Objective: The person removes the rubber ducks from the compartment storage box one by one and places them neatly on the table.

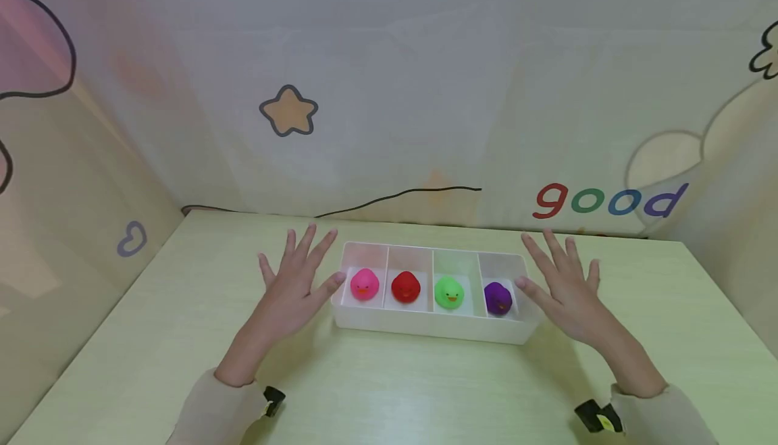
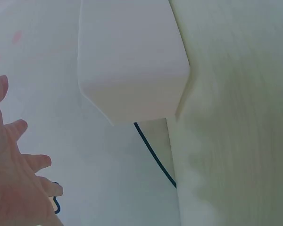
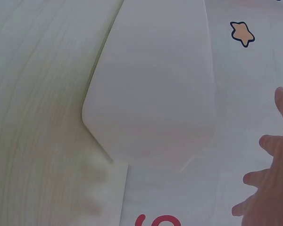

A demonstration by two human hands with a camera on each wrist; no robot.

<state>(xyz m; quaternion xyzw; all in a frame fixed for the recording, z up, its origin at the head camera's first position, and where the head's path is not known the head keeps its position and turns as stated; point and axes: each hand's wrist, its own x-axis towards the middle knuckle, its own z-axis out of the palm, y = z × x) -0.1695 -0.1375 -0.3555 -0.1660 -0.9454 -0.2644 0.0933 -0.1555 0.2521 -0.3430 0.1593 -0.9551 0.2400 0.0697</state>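
A white divided box (image 1: 425, 324) stands on the table with a toy duck in each compartment. From left to right they are a pink duck (image 1: 365, 284), a red duck (image 1: 406, 287), a green duck (image 1: 449, 292) and a purple duck (image 1: 498, 298). My left hand (image 1: 294, 290) is spread beside the box's left end, its thumb at the rim. On the other side my right hand (image 1: 568, 296) is spread too, thumb at the right rim. Whether either thumb touches the box, I cannot tell. Neither hand holds anything. Both wrist views show the box's outer walls, the ducks hidden.
The pale wooden table (image 1: 389, 391) runs back to a printed cloth backdrop (image 1: 395, 94) with a star and the word "good". Cloth also rises along the left and right sides. Dark wrist devices (image 1: 274, 401) show at both sleeves.
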